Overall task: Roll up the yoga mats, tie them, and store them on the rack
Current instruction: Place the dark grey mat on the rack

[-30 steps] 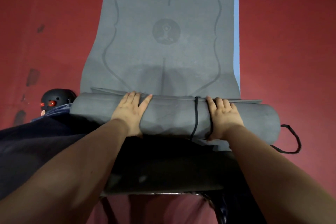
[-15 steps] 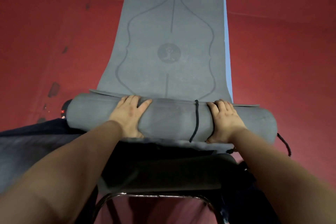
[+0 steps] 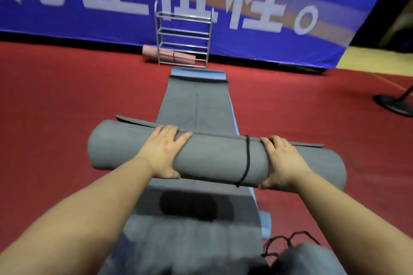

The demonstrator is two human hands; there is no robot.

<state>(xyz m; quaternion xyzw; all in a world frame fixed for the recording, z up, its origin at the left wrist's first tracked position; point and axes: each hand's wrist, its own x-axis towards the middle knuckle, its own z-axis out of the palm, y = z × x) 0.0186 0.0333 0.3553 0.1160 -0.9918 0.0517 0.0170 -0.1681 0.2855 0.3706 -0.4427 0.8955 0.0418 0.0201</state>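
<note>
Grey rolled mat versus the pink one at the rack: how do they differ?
The grey mat is gripped by the left hand and right hand, apparently lifted; the pink mat lies low in the rack, one end sticking out. The grey mat's outer edge flaps loose; the pink mat looks tightly closed. Both are rolled, with a dark cord around each.
</note>
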